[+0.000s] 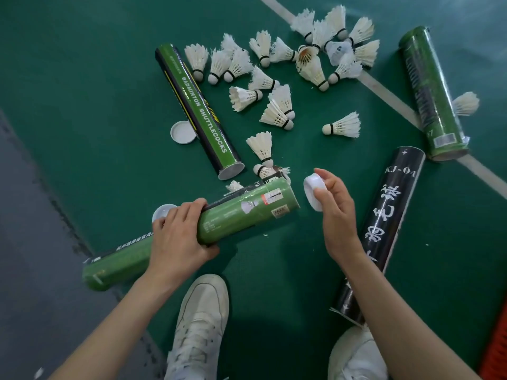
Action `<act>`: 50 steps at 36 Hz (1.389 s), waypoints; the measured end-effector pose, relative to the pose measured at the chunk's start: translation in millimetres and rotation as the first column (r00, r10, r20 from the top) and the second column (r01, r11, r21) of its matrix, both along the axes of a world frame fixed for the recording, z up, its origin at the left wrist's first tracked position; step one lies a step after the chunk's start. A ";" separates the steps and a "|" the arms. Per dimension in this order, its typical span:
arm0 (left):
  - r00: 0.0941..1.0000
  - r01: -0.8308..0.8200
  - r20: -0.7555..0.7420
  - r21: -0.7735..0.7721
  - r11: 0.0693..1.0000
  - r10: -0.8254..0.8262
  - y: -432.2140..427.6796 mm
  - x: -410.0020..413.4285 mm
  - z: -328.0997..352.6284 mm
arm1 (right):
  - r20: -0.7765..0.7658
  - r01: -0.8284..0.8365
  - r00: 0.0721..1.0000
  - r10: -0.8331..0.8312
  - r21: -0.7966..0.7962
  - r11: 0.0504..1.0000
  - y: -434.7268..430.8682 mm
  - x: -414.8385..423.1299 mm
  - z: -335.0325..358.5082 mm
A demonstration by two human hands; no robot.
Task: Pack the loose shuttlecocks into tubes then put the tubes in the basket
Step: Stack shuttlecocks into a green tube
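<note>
My left hand (pixel 179 234) grips the middle of a green tube (pixel 244 209) that lies slanted above the floor, its far end toward the right. My right hand (pixel 336 209) pinches a white cap (pixel 312 192) just right of that end. Several loose white shuttlecocks (pixel 277 111) are scattered on the green floor beyond. Three more tubes lie around: a green and black one (pixel 197 108) at the left, a black one (pixel 384 223) at the right, a green one (pixel 430 91) at the far right.
Two white caps lie on the floor, one (pixel 182 132) beside the left tube, one (pixel 162 211) behind my left hand. My white shoes (pixel 200 325) stand near the bottom. A white court line (pixel 384 89) crosses the floor. An orange edge (pixel 496 346) shows at the bottom right.
</note>
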State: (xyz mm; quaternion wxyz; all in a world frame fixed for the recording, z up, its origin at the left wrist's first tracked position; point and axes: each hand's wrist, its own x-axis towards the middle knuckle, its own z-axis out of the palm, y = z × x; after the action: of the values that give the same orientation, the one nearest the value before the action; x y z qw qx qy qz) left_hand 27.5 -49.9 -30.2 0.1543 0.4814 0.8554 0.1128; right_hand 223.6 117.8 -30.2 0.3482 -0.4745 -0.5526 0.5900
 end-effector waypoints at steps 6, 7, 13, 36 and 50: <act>0.998 0.038 0.039 0.045 0.998 -0.040 9.8 13.3 -1.5 | 0.022 0.007 1.000 -0.007 0.010 1.000 8.5 6.3 11.7; 0.998 0.046 0.042 0.050 0.998 -0.048 10.8 15.1 -1.8 | -0.005 -0.037 0.999 0.037 -0.007 0.999 9.9 8.4 13.8; 0.997 0.069 0.034 0.035 0.997 -0.070 14.8 21.1 -4.0 | 0.113 -0.283 0.955 0.275 0.056 0.958 18.1 21.9 18.9; 0.998 0.019 0.060 0.074 0.997 -0.024 43.2 28.5 1.3 | 0.200 -0.298 0.919 0.341 -0.214 0.930 45.8 35.3 37.6; 0.998 0.062 0.027 0.102 0.993 -0.065 37.1 25.8 -8.0 | 0.391 -0.456 0.795 0.464 -0.119 0.882 52.9 43.0 41.3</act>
State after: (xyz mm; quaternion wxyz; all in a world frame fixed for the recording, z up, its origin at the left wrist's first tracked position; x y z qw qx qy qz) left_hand 53.3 -12.8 -38.1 0.1462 0.5139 0.8304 0.1582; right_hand 266.6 170.7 11.1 0.0666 -0.4417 -0.7059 0.5497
